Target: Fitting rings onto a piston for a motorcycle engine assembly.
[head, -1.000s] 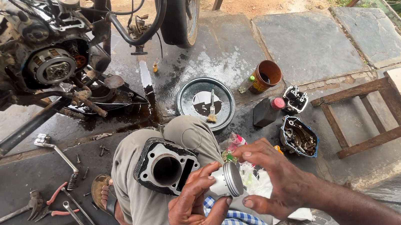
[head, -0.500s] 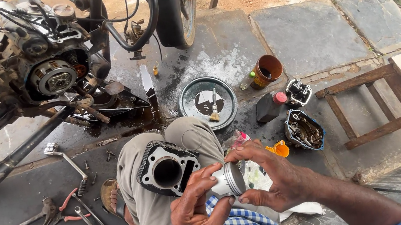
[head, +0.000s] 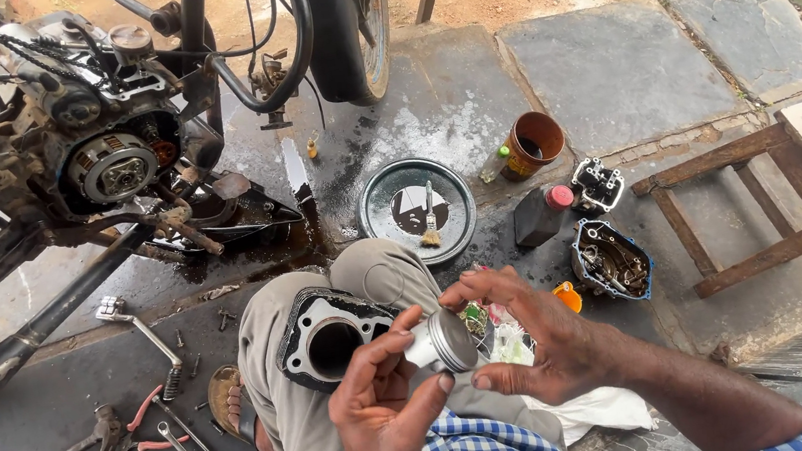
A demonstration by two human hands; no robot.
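Support comes from both hands: the left hand [head: 382, 414] cradles the short silver metal piston [head: 439, 340] from below with curled fingers, while the right hand [head: 536, 346] pinches its crown edge, keeping it steady above the lap for close viewing. The piston looks clean and bright. Beside it, the black finned cylinder block [head: 328, 337] rests on the person's knee.

Bright even daylight, soft shadows, sharp focus
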